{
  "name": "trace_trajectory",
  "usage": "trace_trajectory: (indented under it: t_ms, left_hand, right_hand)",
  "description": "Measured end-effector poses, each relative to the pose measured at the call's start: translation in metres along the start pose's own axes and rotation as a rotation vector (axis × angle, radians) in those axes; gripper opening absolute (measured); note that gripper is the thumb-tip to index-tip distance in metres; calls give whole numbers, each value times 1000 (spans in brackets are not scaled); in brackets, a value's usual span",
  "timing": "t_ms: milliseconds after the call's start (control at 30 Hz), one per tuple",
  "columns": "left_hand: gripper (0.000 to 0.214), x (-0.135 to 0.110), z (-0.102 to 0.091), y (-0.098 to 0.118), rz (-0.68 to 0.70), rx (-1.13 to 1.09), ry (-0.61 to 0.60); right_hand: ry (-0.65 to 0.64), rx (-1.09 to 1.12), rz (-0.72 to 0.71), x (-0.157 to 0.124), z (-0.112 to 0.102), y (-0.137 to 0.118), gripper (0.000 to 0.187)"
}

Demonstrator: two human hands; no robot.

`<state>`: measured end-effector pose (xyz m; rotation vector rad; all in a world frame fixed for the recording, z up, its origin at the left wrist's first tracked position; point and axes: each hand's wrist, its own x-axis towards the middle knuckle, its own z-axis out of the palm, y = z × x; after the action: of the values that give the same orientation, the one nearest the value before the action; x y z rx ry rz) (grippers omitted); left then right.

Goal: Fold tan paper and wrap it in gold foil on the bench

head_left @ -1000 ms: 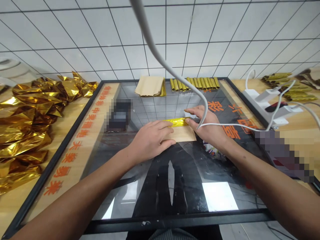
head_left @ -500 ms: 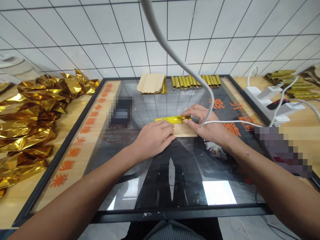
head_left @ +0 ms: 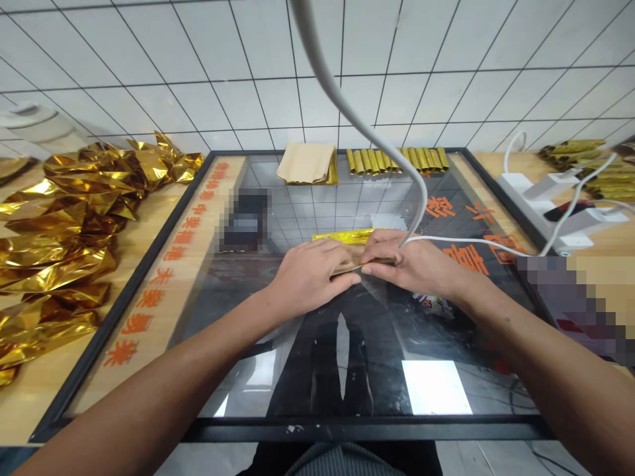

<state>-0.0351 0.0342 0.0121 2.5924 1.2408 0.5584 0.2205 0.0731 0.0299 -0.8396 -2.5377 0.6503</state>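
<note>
Far left: heap of crumpled gold foil (head_left: 64, 225) on the wood bench, spilling up to the black frame (head_left: 124, 291) of the glass-topped table. Just inside the frame, a wood strip w/ a column of orange Chinese chars (head_left: 169, 254); too skewed to read. Next to it a pixelated patch, unreadable.

Centre: left hand (head_left: 310, 277) palm-down, fingers curled on the near edge of a tan paper sheet (head_left: 354, 264) w/ a gold foil strip (head_left: 342, 236) along its far edge. Sheet lies mid-table on the glass. Right hand (head_left: 411, 264) meets the left, fingertips touching, thumb + fingers pinching the sheet's near edge, which is lifted off the glass.

Back edge: stack of tan sheets (head_left: 307, 162), then a row of rolled gold tubes (head_left: 397, 158) against the tiled wall.

Right: large orange chars (head_left: 466, 254) under glass, partly covered by wrist. White cable (head_left: 367, 125) hangs down over the right hand. Power strip (head_left: 550, 198) and more gold rolls (head_left: 590, 165) on the right bench.

Open room: bare glass from the hands to the near frame.
</note>
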Motion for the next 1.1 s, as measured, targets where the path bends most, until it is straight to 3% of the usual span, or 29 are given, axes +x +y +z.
trace_trajectory:
  t_ms: [233, 467, 633, 1100]
  left_hand:
    - [17, 0, 4, 0, -26, 3, 46]
    - [4, -1, 2, 2, -121, -157, 156]
    - [11, -1, 1, 3, -130, -174, 111]
    - [30, 3, -6, -3, -232, -166, 150]
  right_hand:
    - [30, 17, 64, 3, 1, -2, 21]
    - [40, 36, 88, 5, 3, -1, 20]
    - [58, 11, 113, 4, 4, 0, 12]
    - [95, 45, 149, 5, 7, 1, 31]
